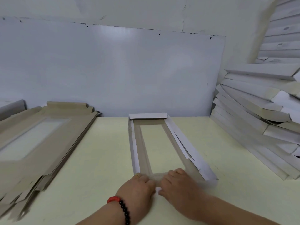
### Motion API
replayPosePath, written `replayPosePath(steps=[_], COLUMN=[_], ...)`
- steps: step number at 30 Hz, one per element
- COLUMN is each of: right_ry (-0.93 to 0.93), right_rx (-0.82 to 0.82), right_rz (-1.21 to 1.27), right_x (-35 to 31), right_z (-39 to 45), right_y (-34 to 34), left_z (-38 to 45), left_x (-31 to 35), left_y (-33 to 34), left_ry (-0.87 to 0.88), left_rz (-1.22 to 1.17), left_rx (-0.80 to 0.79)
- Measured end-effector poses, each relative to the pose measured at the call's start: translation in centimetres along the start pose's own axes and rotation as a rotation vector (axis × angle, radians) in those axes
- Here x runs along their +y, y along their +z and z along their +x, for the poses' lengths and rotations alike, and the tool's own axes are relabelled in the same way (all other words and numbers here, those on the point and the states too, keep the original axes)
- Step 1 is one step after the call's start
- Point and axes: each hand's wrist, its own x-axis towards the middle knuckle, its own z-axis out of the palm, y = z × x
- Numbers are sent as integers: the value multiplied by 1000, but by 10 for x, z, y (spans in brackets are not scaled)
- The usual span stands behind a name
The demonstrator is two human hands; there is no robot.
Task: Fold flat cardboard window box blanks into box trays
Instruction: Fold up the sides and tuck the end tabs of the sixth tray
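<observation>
Table (100,159): pale yellow top, set against a white wall panel (113,70).

Folded trays (253,127): a tall, leaning pile at our right, white and grey, reaching up the wall.

Flat blanks (40,140): a brown stack at our left, window cutout uppermost, edges fanned out toward us.

Box blank in work (155,143): mid-table, lengthwise away from us; far end flap and left side wall stand up, right side flap leans outward, window open to the tabletop.

Our left hand (138,190): palm down, fingers curled over the blank's near edge, pressing it; ring on one finger, a bracelet (121,208) of black and red beads at the wrist.

Our right hand (177,184): likewise pressed on the near edge, just beside the left; one ring.
</observation>
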Motion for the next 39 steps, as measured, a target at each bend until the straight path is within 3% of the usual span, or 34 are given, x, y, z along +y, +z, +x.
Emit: replayPosePath(steps=[4,15,23,28,34,36,39], right_ry=[-27,147,-64,42,357,588,768], right_rx=[-114,-436,-792,-820,-550,-527,-457], right_rz=[24,29,-15,76,343,440,574], right_x=[33,95,98,92,94,90,85], right_z=[-22,-70,-26,-25,-54,-60,-60], right_y=[-15,-49,-46,-46,-40,-39,-34], left_z=[1,-4,14,19,-3,-8,-4], left_x=[-5,-22,-8,3,-24,-23,-18], left_y=[-1,-13,-43,-41,-20,-20,-30], left_ry=[-22,4,-55,-22,-109,-256,-516], left_rz=[-11,-95,206,260,-179,-366,-927], left_rx=[-40,-47,-421,-485,-114,-63,-14])
